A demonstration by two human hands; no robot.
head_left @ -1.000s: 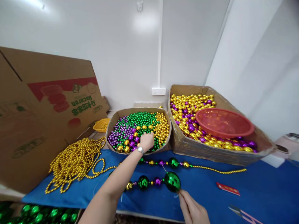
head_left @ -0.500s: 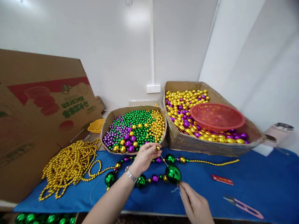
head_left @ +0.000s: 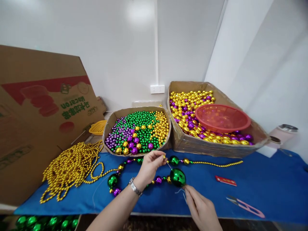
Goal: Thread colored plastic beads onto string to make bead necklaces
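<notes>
My left hand point(head_left: 150, 168), with a metal watch at the wrist, is closed in a pinch on a small gold bead point(head_left: 164, 157) above the blue cloth. A thin straight line, needle or string, runs from that bead down to a large shiny green bead point(head_left: 178, 177). At the green bead's lower edge, my right hand point(head_left: 201, 205) pinches the white string point(head_left: 183, 193), whose loose ends hang out; its exact grip is partly hidden. A strand of green, purple and gold beads point(head_left: 158, 180) curves behind my left hand.
Behind lie a carton of small beads point(head_left: 141, 154) and a larger carton point(head_left: 207, 148) bearing a red basket point(head_left: 222, 118). Gold bead chains point(head_left: 69, 170) are heaped left, beside a tall cardboard box point(head_left: 36, 128). Pink snips point(head_left: 247, 207) and a red packet point(head_left: 225, 180) lie right.
My left hand has come slightly down and toward the large green bead with the gold bead, now at the line's upper end. The view has shifted a little; my right hand keeps its pinch.
</notes>
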